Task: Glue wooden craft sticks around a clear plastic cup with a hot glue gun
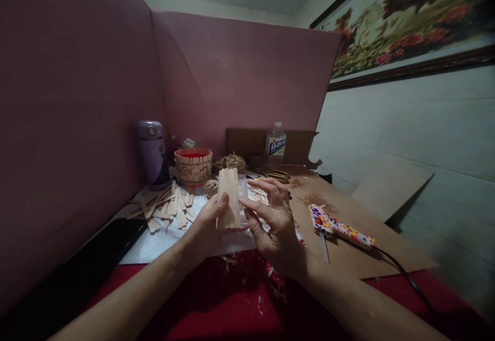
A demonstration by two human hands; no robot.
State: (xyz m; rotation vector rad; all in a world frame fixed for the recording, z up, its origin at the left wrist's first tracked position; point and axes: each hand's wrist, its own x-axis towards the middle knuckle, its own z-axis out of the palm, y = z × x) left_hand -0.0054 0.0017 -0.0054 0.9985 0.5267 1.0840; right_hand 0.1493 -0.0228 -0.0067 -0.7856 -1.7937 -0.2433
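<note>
The left hand [209,223] clamped the sticks [232,199], thumb in front. The right hand [274,221] was at their right edge; whether it pinched anything, I couldn't tell. Loose sticks [177,208] lay left, the tub [193,171] beyond, the glue gun [333,226] rightward.

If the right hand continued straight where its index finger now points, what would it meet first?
Most likely the wooden sticks held in the left hand. The right hand has its index fingertip at their edge, though depth is unclear: it may already touch them or the translucent piece behind.
</note>
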